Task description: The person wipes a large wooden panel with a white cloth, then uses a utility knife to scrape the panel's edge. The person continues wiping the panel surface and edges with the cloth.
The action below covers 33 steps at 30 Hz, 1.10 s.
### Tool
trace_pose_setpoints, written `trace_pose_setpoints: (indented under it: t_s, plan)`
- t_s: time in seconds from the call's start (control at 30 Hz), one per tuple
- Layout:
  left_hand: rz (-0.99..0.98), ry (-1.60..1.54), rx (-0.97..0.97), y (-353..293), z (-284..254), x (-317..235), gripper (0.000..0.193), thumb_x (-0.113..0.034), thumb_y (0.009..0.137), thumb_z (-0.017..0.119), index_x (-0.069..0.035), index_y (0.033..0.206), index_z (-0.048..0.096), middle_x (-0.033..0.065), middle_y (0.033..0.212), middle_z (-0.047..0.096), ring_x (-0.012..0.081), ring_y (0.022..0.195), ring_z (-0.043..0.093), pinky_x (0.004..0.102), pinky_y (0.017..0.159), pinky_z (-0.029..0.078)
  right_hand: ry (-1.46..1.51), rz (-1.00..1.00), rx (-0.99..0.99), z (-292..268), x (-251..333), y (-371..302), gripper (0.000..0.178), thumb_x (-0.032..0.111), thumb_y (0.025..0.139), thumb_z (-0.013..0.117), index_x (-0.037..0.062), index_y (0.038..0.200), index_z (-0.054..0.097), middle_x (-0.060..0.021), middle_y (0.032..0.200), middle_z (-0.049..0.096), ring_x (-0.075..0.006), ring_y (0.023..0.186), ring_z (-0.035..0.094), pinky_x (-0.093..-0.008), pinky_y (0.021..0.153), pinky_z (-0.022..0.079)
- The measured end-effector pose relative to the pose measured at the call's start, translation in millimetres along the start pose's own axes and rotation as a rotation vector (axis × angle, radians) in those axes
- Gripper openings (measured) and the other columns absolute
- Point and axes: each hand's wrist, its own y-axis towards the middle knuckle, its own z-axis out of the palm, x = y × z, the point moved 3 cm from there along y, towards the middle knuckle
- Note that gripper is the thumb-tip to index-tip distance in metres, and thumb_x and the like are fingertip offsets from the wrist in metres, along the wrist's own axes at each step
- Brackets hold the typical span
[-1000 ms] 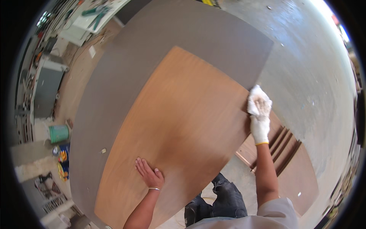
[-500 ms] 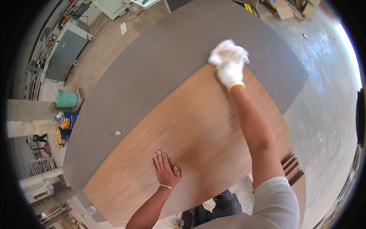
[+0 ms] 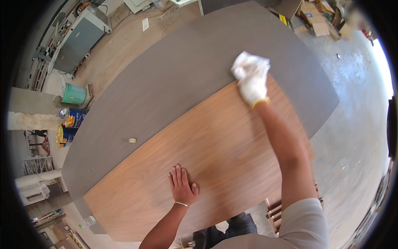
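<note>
Wiping of the brown wooden panel [image 3: 215,149] seems underway: white-gloved right hand [image 3: 253,89] grips crumpled white cloth [image 3: 250,64]; bare, open left hand [image 3: 182,190] should brace the next stroke.

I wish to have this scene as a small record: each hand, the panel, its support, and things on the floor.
Left hand: bare, palm down on panel
Right hand: gloved, on white cloth at panel's far corner; finger grip blurred
Panel: brown, wood-grained
Support: grey surface, with small pale object
Floor, left: green bucket, blue cans
Floor, far right: cardboard
</note>
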Motion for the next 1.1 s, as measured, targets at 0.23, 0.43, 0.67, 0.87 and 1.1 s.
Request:
trace_pose_setpoints:
  t_s: [0.23, 0.43, 0.67, 0.87, 1.1]
  plan:
    - [0.046, -0.068, 0.014, 21, 14, -18, 0.072, -0.037, 0.097, 0.045, 0.009, 0.152, 0.038, 0.0308, 0.165, 0.030, 0.0504, 0.155, 0.023, 0.0669, 0.125, 0.014, -0.593, -0.045, -0.264, -17, -137, 18, 0.023, 0.008, 0.093, 0.058, 0.0079, 0.114, 0.067, -0.0122, 0.120, 0.064, -0.0270, 0.122, 0.056, -0.0410, 0.107, 0.044]
    - [-0.050, -0.036, -0.010, 5, -2, 2, 0.074, -0.036, 0.094, 0.050, 0.009, 0.152, 0.039, 0.0277, 0.167, 0.030, 0.0478, 0.156, 0.022, 0.0672, 0.125, 0.016, 0.192, 0.172, 0.016, -31, -13, 5, 0.047, 0.012, 0.095, 0.063, 0.0060, 0.141, 0.058, -0.0174, 0.144, 0.056, -0.0323, 0.143, 0.044, -0.0414, 0.118, 0.038]
    - [-0.026, -0.027, 0.000, 4, -8, -2, 0.072, -0.036, 0.096, 0.045, 0.011, 0.150, 0.038, 0.0310, 0.165, 0.031, 0.0514, 0.154, 0.025, 0.0681, 0.124, 0.016, -0.435, -0.002, 0.269, -17, -33, -19, 0.052, 0.015, 0.093, 0.064, 0.0122, 0.145, 0.060, -0.0105, 0.157, 0.050, -0.0327, 0.151, 0.036, -0.0476, 0.129, 0.017]
    - [-0.032, -0.064, 0.022, 9, -1, -1, 0.074, -0.035, 0.093, 0.050, 0.010, 0.151, 0.040, 0.0282, 0.168, 0.027, 0.0466, 0.158, 0.019, 0.0672, 0.126, 0.013, -0.556, 0.157, 0.256, -5, -70, 23, 0.051, 0.022, 0.101, 0.055, 0.0142, 0.152, 0.055, -0.0058, 0.166, 0.040, -0.0312, 0.159, 0.023, -0.0438, 0.131, 0.014]
    - [-0.065, -0.062, 0.045, 0, -6, 0, 0.076, -0.034, 0.088, 0.056, 0.010, 0.149, 0.042, 0.0302, 0.165, 0.030, 0.0488, 0.155, 0.024, 0.0680, 0.125, 0.017, -0.037, 0.441, 0.223, -21, -50, 21, 0.058, 0.011, 0.096, 0.057, 0.0089, 0.153, 0.051, -0.0117, 0.159, 0.049, -0.0286, 0.151, 0.038, -0.0421, 0.128, 0.025]
